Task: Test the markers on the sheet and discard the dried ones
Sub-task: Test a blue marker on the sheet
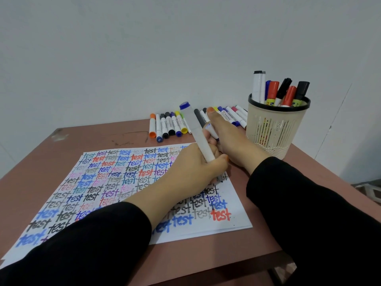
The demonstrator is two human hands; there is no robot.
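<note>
Soft, even light is seen all over, nothing harsh, pretty bright. The wall [123,48] is rendered a flat cool grey. Only faint, fuzzy shadows are cast on the sheet [115,182], and no glare is picked up on the counter [41,157]. Wide-angle stretching is noticed along the bottom edge, where the black sleeves [319,223] are ballooned out and nearly all detail in them is lost. Fine detail is kinda smeared overall.

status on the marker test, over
Left hand grips white marker, tip on sheet. Right hand holds small marker piece beside marker row. Nothing in the way.
</note>
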